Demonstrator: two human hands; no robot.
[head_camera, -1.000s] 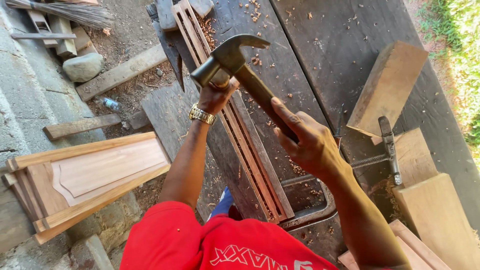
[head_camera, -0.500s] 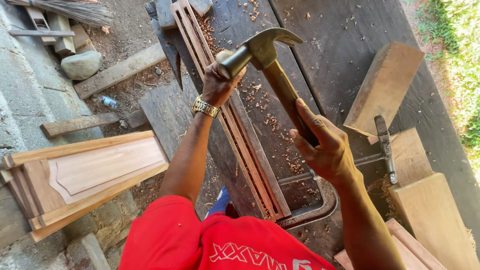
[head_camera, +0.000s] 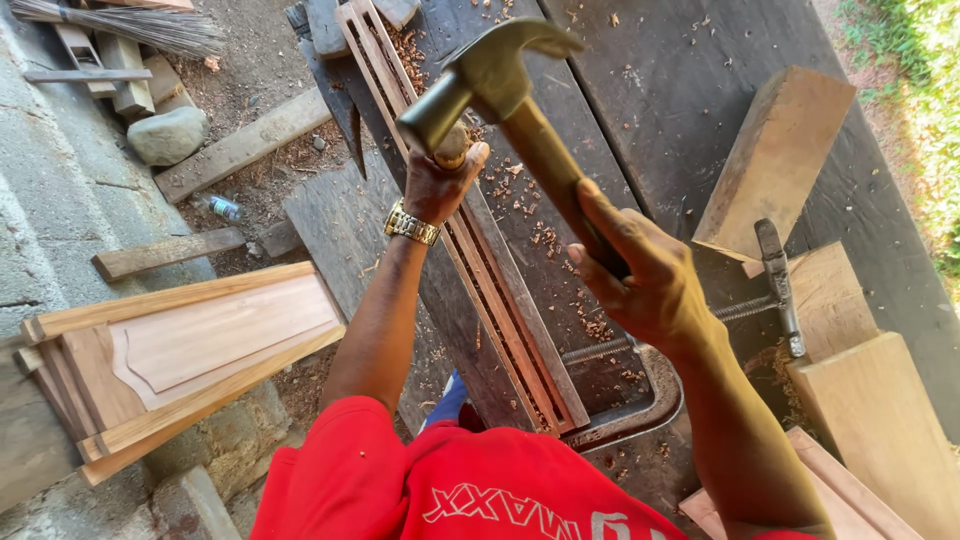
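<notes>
— Since half a second ago your hammer (head_camera: 505, 85) has swung left and come lower: its head now sits right over your left hand (head_camera: 440, 180), where before it stood up and to the right of it.

— Where is everything now?

— Your right hand (head_camera: 645, 275) is wrapped around the wooden handle, low down its length. Your left hand is closed in a fist around a round wooden-handled tool (head_camera: 452, 148); only its butt shows above your fingers, so I can't tell what the tip is. It stands on the slatted wooden frame (head_camera: 480, 260) that runs from far left to near right along the dark bench (head_camera: 680, 110).

— What can go wrong?

— I judge the main risk is a glancing blow. The butt is small and your thumb and knuckles sit touching it, so a face landing off-centre would come down on your left hand. Gripping low on the handle gives power but less aim.

— Anything else?

— The tool could skid. If it leans when struck, the tip may slip along the slat and gouge or split the thin strips. Shavings (head_camera: 545, 240) lie scattered beside the frame and could let it shift. The metal clamp (head_camera: 775, 285) near right seems to hold the end, but I can't tell how tight it is.

— And the wood blocks (head_camera: 775, 160)?

— They lie well apart to the right, out of your swing.
</notes>
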